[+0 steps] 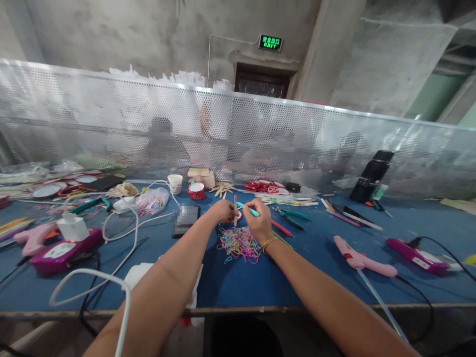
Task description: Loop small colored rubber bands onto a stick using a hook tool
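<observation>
My left hand (225,211) is closed on an upright wooden craft stick (235,220) with a red upper end, over the middle of the table. In my right hand (260,221) is a teal marker pen (254,212), its tip pointing left toward the stick. A small round white piece with a reddish edge partly shows behind the stick; my fingers hide the rest. Just below both hands lies a heap of small multicoloured looped pins (240,244). A pink pen (281,228) rests to the right of my right hand, near green-handled pliers (288,217).
A pink glue gun (357,258) and purple power strip (418,255) lie at right. On the left are another power strip (63,253), a white cable and a phone (186,220). A paper cup (175,184) and red-rimmed discs (196,191) stand before the perforated metal screen (208,134).
</observation>
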`<action>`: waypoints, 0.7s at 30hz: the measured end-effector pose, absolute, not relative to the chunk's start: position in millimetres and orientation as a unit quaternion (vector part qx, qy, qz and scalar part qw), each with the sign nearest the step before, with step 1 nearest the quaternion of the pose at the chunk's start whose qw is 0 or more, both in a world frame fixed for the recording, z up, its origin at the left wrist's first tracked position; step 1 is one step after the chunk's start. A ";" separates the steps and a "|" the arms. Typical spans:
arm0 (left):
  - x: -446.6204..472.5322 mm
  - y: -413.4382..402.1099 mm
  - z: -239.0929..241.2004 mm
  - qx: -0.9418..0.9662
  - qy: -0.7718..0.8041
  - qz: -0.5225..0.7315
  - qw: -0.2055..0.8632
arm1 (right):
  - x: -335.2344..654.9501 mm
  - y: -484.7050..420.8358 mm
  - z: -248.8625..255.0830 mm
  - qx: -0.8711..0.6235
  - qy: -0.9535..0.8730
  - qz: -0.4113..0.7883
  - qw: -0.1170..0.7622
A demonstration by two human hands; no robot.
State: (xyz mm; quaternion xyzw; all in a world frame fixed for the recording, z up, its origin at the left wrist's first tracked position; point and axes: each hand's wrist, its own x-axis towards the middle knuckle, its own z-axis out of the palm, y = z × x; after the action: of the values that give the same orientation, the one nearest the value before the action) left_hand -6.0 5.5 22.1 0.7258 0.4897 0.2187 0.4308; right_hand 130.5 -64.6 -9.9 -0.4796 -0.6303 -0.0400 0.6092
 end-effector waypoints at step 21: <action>-5.6 18.7 11.8 0.730 0.483 0.217 0.433 | 128.8 -65.3 -7.1 -0.476 -0.640 -0.047 0.601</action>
State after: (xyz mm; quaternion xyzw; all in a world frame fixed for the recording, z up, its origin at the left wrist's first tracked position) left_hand -5.6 18.7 11.8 0.7296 0.4829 0.2174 0.4327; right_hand 128.8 -65.3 -7.1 -0.4762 -0.6405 -0.0474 0.6007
